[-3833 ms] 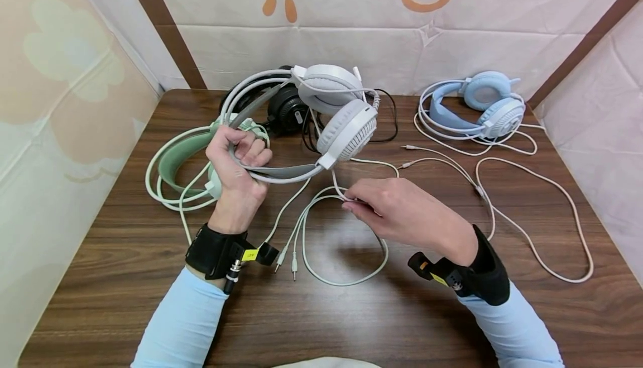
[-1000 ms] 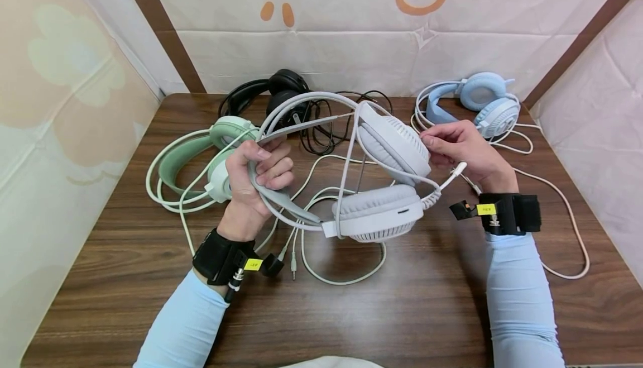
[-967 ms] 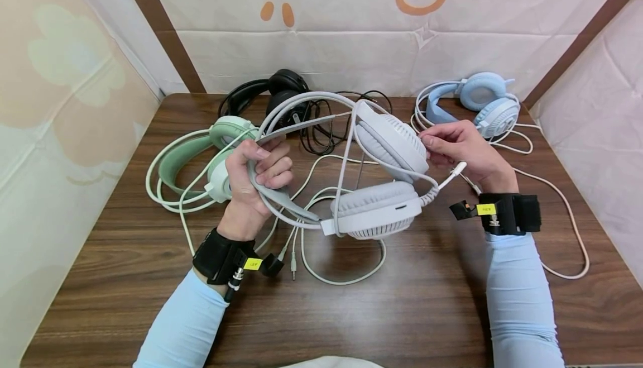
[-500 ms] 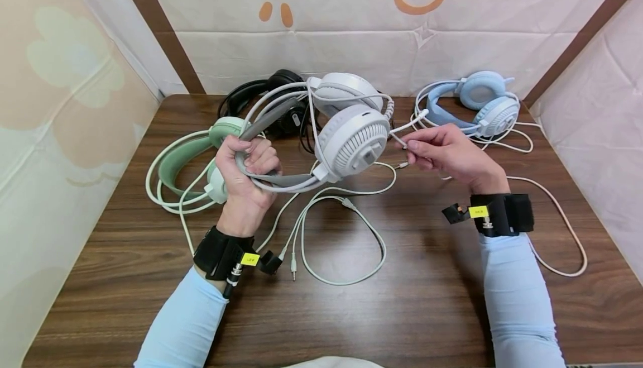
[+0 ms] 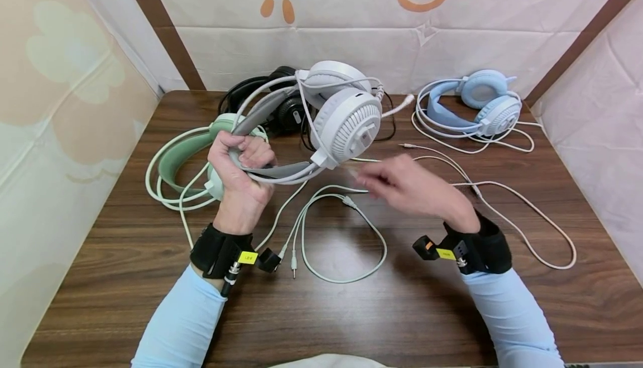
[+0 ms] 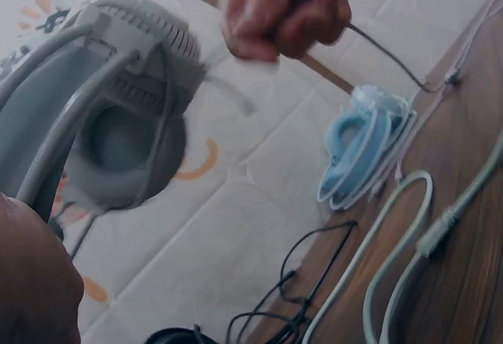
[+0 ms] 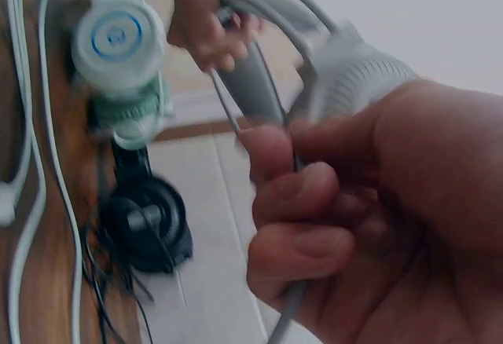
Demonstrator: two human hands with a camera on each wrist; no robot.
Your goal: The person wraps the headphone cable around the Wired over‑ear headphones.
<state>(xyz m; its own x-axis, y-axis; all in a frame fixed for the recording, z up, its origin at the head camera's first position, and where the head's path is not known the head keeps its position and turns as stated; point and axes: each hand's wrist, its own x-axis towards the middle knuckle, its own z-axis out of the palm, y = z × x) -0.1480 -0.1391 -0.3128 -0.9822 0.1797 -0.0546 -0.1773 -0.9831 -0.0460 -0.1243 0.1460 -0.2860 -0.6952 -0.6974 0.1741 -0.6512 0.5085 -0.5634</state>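
My left hand grips the headband of a white headset, holding it up over the left middle of the table with both ear cups pointing right. A strand of its cable runs across the ear cups near the headband ends. The boom microphone sticks out to the right. Below the nearer ear cup is my right hand, blurred by motion. In the right wrist view its curled fingers pinch the headset's cable. From that hand the cable trails over the table's right side to two plugs.
A green headset lies on the left, its pale cable looped at the middle of the table. Behind the white headset sits a black headset. At the back right, a blue headset rests near the fabric wall.
My left hand has tilted the white headset down and back up. My right hand has swung right of the ear cups, then left again beneath them; a cable strand now crosses the cups.
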